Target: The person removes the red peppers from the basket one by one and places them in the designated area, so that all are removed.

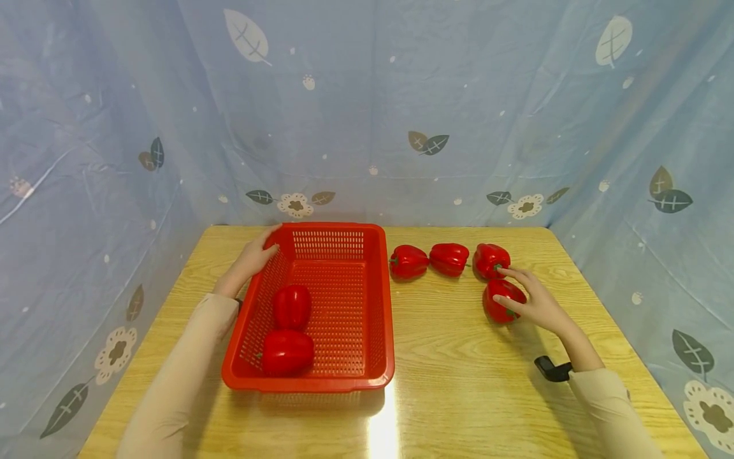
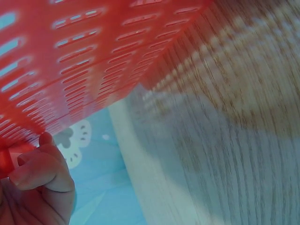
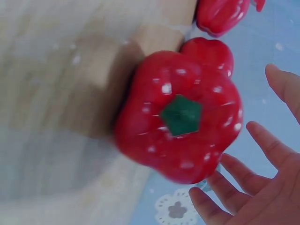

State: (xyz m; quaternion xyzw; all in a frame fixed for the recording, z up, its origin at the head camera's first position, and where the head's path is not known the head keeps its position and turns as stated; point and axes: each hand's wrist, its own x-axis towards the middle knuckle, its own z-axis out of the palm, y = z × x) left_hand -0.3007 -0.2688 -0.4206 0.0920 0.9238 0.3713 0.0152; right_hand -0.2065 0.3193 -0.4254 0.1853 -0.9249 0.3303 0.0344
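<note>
My left hand [image 1: 250,260] grips the far left rim of a red plastic basket [image 1: 388,319]; in the left wrist view its fingers [image 2: 49,171] curl at the rim. Inside the basket, on its left side, lie two red bell peppers, one [image 1: 292,307] behind the other [image 1: 288,352]. To the right, my right hand [image 1: 539,306] hovers with spread fingers over a red bell pepper [image 1: 496,298]. The right wrist view shows that pepper's green stem [image 3: 183,115], with the fingers beside it and a gap between.
Behind the near pepper sits another bell pepper [image 1: 490,257]. Two more, one in the middle [image 1: 450,259] and one next to the basket [image 1: 410,262], lie in a row on the wooden table [image 1: 447,382]. A blue patterned curtain [image 1: 367,115] encloses the back and sides.
</note>
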